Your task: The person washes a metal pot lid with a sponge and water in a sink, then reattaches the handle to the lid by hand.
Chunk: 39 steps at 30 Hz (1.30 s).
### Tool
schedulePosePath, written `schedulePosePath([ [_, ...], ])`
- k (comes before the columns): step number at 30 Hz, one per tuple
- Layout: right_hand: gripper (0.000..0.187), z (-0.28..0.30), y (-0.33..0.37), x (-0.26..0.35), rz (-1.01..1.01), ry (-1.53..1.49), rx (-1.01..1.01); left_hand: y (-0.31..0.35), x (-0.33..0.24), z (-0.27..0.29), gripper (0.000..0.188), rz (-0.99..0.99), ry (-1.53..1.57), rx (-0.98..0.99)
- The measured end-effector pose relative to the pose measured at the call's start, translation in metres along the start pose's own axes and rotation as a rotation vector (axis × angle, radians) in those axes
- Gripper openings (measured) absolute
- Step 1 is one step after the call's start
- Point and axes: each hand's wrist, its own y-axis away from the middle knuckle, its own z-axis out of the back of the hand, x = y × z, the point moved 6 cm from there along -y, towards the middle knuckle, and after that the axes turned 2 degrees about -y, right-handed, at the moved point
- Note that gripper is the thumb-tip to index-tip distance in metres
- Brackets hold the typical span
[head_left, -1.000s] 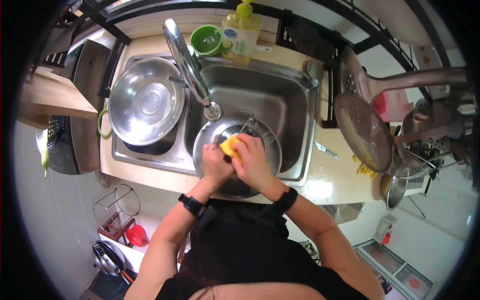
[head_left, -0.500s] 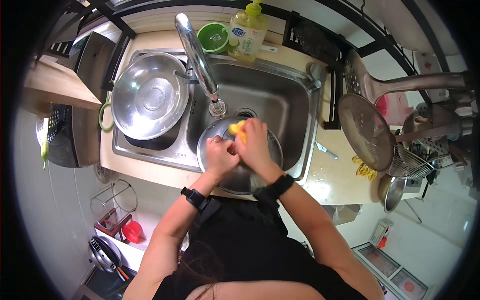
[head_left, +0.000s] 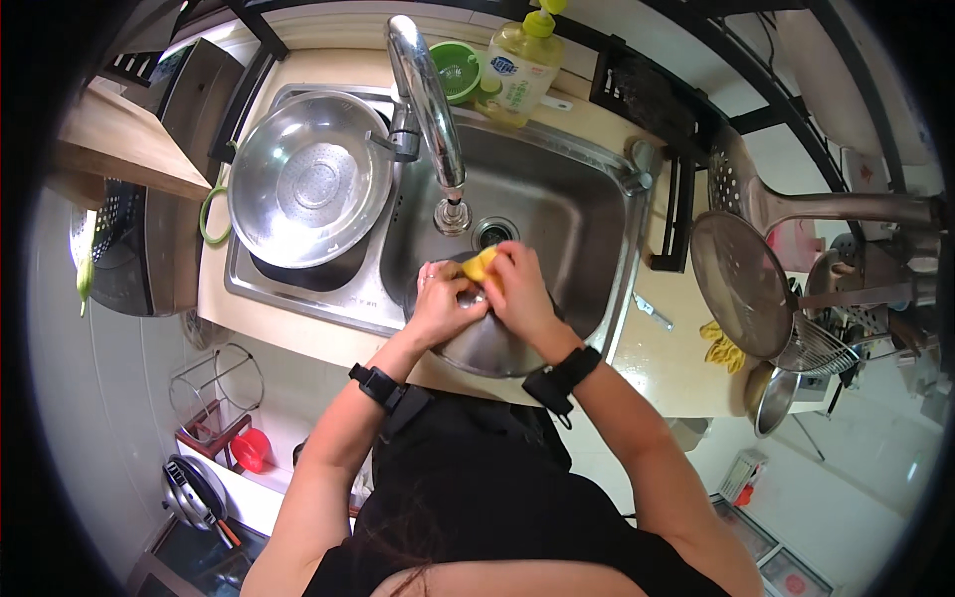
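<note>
A round, shiny steel bowl or lid (head_left: pixel 487 348) sits tilted at the sink's front edge, near my body; its middle is hidden under my hands, so I cannot tell which it is. My left hand (head_left: pixel 445 306) is closed at its left side, fingers bent in toward the middle. Pinched in my right hand (head_left: pixel 519 294) is a soft yellow cloth or sponge (head_left: pixel 480 265), pressed near the far rim. The fingertips of both hands almost meet there. Behind them lies the right sink basin (head_left: pixel 557 199), with the chrome faucet (head_left: pixel 428 104) reaching over it.
A large steel basin (head_left: pixel 313 184) rests over the left sink bowl. Behind the sink stand a green basket (head_left: pixel 457 72) and a yellow-capped soap bottle (head_left: pixel 519 72). A knife-like tool (head_left: pixel 653 311) and yellow gloves (head_left: pixel 722 348) lie on the right counter, below hanging strainers (head_left: pixel 744 286).
The steel piece has tipped, so more of its smooth near surface shows and it looks narrower. Both hands have shifted slightly, still close together around the yellow cloth. The whole view has moved a little.
</note>
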Motion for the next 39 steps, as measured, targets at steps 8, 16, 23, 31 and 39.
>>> schedulePosePath([
  [8,0.03,0.004,0.006,-0.007,0.054,-0.055,0.11,0.002,0.014,-0.007,0.03,0.089,0.128,0.106],
  [16,0.026,-0.012,-0.01,-0.013,-0.104,0.05,0.016,0.002,0.036,-0.022,0.032,0.182,0.24,0.14],
  [23,0.022,-0.025,-0.031,-0.023,-0.044,0.21,-0.005,0.003,0.027,-0.021,0.03,0.121,0.158,0.111],
  [31,0.026,0.011,0.059,-0.141,-0.608,-0.059,-0.003,-0.019,0.023,-0.019,0.031,0.185,0.169,0.264],
  [39,0.028,0.018,0.075,-0.097,-0.44,0.028,-0.09,-0.078,0.025,-0.1,0.056,0.724,0.587,0.532],
])
